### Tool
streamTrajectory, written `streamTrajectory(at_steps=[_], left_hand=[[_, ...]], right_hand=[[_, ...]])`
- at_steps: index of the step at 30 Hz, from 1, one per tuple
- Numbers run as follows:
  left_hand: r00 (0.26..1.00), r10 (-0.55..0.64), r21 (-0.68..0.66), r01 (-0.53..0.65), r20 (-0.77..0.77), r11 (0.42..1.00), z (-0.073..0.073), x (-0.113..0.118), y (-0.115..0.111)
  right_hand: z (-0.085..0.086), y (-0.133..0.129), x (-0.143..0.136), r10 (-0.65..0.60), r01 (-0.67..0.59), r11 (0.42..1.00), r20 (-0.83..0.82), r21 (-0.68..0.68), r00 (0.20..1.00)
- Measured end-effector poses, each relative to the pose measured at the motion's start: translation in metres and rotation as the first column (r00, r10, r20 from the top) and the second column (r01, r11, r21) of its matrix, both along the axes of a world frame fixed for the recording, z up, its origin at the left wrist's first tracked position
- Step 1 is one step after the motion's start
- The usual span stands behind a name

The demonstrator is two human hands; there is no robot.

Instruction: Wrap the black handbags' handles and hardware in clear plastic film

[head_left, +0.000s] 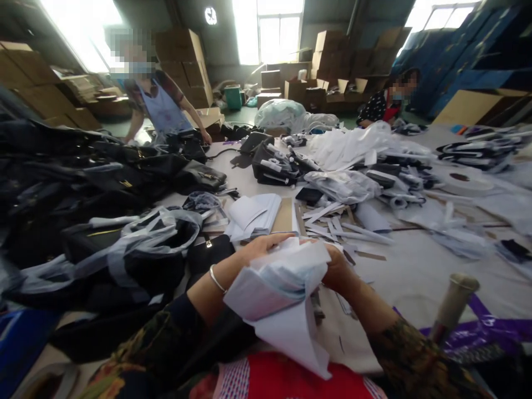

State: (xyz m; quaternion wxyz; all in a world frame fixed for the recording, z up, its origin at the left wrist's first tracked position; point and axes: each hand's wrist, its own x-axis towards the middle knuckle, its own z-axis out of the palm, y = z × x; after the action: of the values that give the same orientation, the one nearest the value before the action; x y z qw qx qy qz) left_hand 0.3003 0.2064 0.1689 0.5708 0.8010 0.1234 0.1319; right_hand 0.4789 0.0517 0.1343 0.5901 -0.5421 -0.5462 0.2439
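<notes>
A crumpled wad of thin white paper sheets (282,282) is held between my two hands, with one loose sheet hanging down toward my red apron. My left hand (266,244), with a silver bangle at the wrist, grips the wad from its far left side. On the right edge, my right hand (336,267) closes round the same paper; the paper hides most fingers of both hands. Just beyond them lies a stack of flat white sheets (260,213). A black bag with a gold clasp (210,252) rests to the left of my left forearm.
Black bags (103,172) are heaped along the left. White paper strips (332,224), wrapped bag parts (274,166) and a tape roll (461,180) cover the table's middle and right. A purple frame (490,327) stands near right. Two people work across the table; cartons are stacked behind.
</notes>
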Motion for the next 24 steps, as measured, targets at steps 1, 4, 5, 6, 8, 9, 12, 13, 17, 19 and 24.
streamTrajectory(at_steps=[1,4,5,6,8,9,12,13,17,19,24], left_hand=[[0.997,-0.07,0.011,0.07,-0.041,0.997,0.002,0.001,0.0],[0.99,-0.089,0.079,0.097,-0.108,0.992,0.004,0.004,0.002],[0.992,-0.053,0.07,0.061,-0.118,0.996,0.003,0.004,0.003],[0.992,-0.006,0.053,0.013,-0.129,0.999,0.001,0.003,0.003],[0.986,0.108,0.01,-0.107,-0.129,0.994,-0.006,0.001,0.001],[0.979,0.164,-0.025,-0.168,-0.121,0.985,-0.011,0.0,0.0],[0.968,0.243,-0.288,-0.251,-0.063,0.924,-0.031,-0.003,-0.011],[0.976,0.215,-0.416,-0.214,-0.043,0.884,-0.038,-0.004,-0.016],[0.996,0.092,-0.758,-0.054,0.008,0.65,-0.066,-0.007,-0.041],[0.991,0.134,-0.799,-0.088,-0.009,0.595,-0.075,-0.01,-0.052],[0.977,0.207,-0.771,-0.174,-0.056,0.612,-0.083,-0.022,-0.066]], right_hand=[[0.001,0.0,-0.001,-0.013,0.012,1.0,0.047,0.02,0.999],[-0.001,-0.001,-0.002,-0.095,0.095,0.995,0.069,-0.001,0.993],[-0.003,-0.001,-0.001,-0.12,0.121,0.992,0.048,-0.028,0.992],[-0.005,-0.002,0.0,-0.144,0.145,0.988,0.026,-0.057,0.989],[-0.01,-0.003,0.002,-0.187,0.185,0.978,-0.011,-0.096,0.982],[-0.013,-0.004,0.002,-0.21,0.206,0.972,-0.027,-0.109,0.977],[-0.022,-0.006,0.002,-0.279,0.265,0.953,-0.087,-0.146,0.956],[-0.025,-0.007,0.0,-0.284,0.267,0.951,-0.101,-0.155,0.954],[-0.034,-0.006,-0.007,-0.248,0.231,0.958,-0.089,-0.17,0.965],[-0.037,-0.005,-0.009,-0.248,0.227,0.952,-0.082,-0.204,0.965],[-0.038,-0.015,0.0,-0.097,0.024,0.908,-0.155,-0.419,0.983]])
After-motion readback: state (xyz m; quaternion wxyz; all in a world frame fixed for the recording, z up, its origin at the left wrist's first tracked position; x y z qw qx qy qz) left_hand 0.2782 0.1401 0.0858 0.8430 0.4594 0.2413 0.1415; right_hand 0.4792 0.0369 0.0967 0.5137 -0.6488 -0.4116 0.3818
